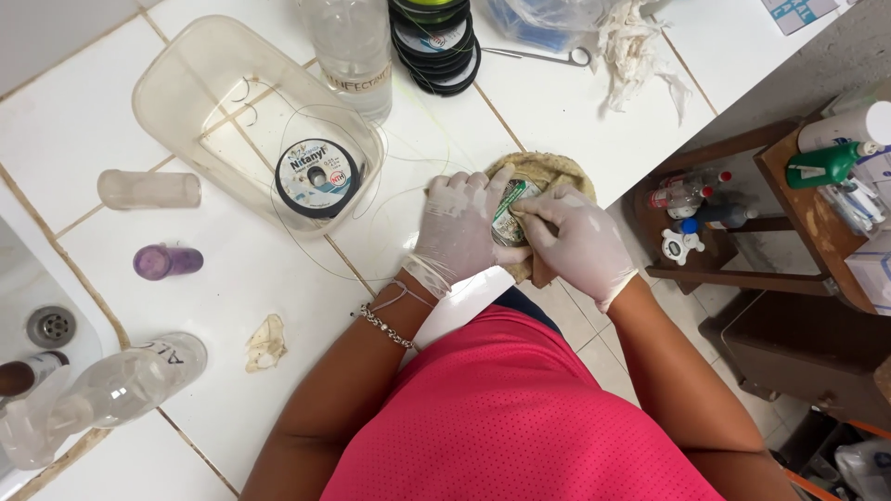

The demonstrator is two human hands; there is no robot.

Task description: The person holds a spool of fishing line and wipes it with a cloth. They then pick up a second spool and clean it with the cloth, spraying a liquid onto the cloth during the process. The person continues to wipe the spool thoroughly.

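Nearest the camera a pink shirt (520, 408) fills the lower frame, and both gloved hands are extended from it over the white tiled counter (93, 121). A small green-and-white packet (510, 209) is pinched between the two hands: the left hand (459, 227) is closed on its lower edge with fingers curled over it, and the right hand (580, 241) is pressed onto its right side with thumb and forefinger drawn together. The packet is held with its long axis running away from the body, slightly tilted, and it lies directly above a round tan pad (543, 176), which is seen beyond and beneath the grip. Neither hand is clearly nearer; both are touching the packet. Left of the grip, a clear plastic tub (176, 83) is seen, with a spool of fishing line (317, 176) inside it, loose line trailing toward the hands. Beyond the grip, a clear bottle (357, 56), stacked spools (436, 42) and scissors (548, 56) are set well apart.
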